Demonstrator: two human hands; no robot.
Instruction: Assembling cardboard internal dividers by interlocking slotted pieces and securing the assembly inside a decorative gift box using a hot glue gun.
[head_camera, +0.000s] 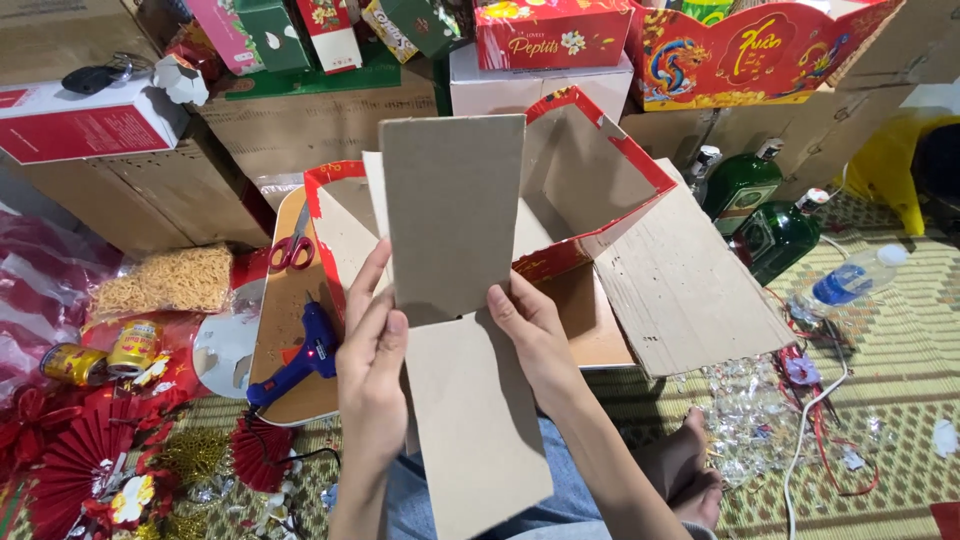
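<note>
While the blue glue gun (300, 360) lies just left, left hand (372, 345) and right hand (530, 335) both pinch the folded cardboard sheet (455, 300) at its crease.

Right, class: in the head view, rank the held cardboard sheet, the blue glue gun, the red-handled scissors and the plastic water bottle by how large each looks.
1. Cardboard sheet, largest by far, though nearest the camera.
2. Blue glue gun.
3. Plastic water bottle, close to the glue gun, so unsure.
4. Red-handled scissors, smallest.

A plain grey-brown cardboard sheet (455, 300) (creased across its middle, upper panel upright, lower panel sloping toward the lap) is held above the red-edged box.
</note>
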